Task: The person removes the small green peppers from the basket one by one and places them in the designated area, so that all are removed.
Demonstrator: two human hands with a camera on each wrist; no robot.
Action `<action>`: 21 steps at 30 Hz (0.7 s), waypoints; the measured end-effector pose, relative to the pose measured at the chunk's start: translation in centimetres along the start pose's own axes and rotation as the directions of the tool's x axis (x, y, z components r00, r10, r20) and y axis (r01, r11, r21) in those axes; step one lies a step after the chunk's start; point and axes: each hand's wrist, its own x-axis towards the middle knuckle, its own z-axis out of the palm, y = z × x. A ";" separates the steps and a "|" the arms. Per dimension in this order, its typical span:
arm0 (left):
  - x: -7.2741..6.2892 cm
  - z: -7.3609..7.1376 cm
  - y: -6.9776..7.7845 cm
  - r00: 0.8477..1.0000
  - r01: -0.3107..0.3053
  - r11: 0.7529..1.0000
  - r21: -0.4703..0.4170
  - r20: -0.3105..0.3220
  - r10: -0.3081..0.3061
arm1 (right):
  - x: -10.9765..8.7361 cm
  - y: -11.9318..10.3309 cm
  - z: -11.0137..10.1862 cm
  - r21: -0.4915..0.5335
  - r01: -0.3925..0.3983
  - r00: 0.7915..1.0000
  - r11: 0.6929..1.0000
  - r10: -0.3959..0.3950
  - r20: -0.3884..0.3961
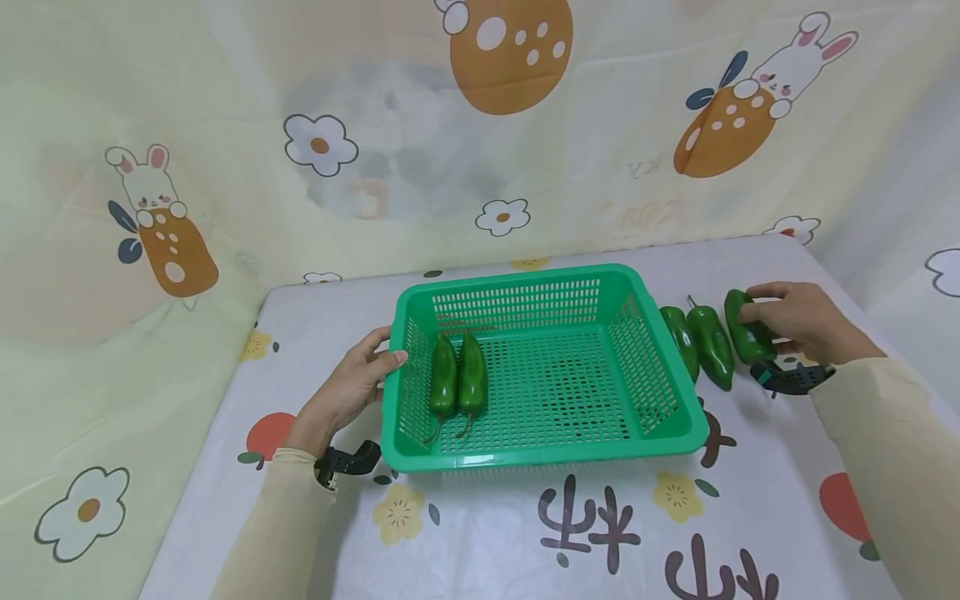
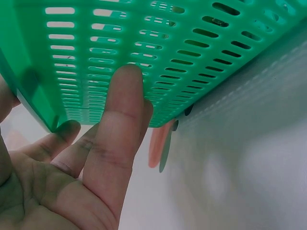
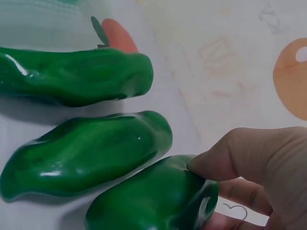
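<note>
My left hand [image 1: 347, 387] grips the left rim of a green plastic basket [image 1: 540, 457], thumb over the edge and fingers against the slotted outer wall. Inside the basket, at its left end, two green peppers [image 1: 444, 379] lie side by side with stems towards me. To the right of the basket, my right hand [image 1: 806, 321] pinches a green pepper [image 3: 139, 201] between thumb and fingers at one end. Two more peppers lie on the table beside it: a middle pepper [image 3: 91, 153] and another pepper [image 3: 81, 76] nearest the basket, partly hidden by its rim in the head view.
A white patterned tablecloth [image 1: 480, 533] covers the table. Behind it and at the left hangs a cream cloth [image 1: 420, 183] printed with rabbits and flowers. A black wrist device [image 1: 352, 458] is on the left wrist, and another black device [image 1: 791, 377] on the right.
</note>
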 end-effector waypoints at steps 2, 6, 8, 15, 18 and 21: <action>0.0 0.0 0.0 1.000 0.002 1.000 0.004 -0.006 -0.002 | 0.1 0.2 0.1 0.006 -0.005 1.000 1.000 0.005 0.007; 0.0 0.0 0.0 1.000 0.005 1.000 0.008 -0.009 -0.005 | 0.3 0.6 0.2 0.013 -0.016 1.000 1.000 0.016 0.025; 0.0 0.0 0.0 1.000 0.006 1.000 0.010 -0.008 -0.006 | 0.4 0.7 0.2 0.006 -0.017 0.999 1.000 0.017 0.027; 0.0 0.0 -0.1 1.000 0.008 1.000 0.001 -0.002 -0.008 | 0.2 0.7 0.4 -0.033 -0.001 1.000 0.999 0.001 0.018; 0.0 0.0 -0.1 1.000 0.007 1.000 0.000 -0.004 -0.007 | 0.0 0.4 0.5 -0.037 -0.002 1.000 0.999 0.002 0.010; 0.0 0.0 -0.1 1.000 0.005 1.000 0.000 -0.006 -0.005 | -0.2 0.3 0.7 -0.042 -0.010 1.000 0.999 0.010 -0.001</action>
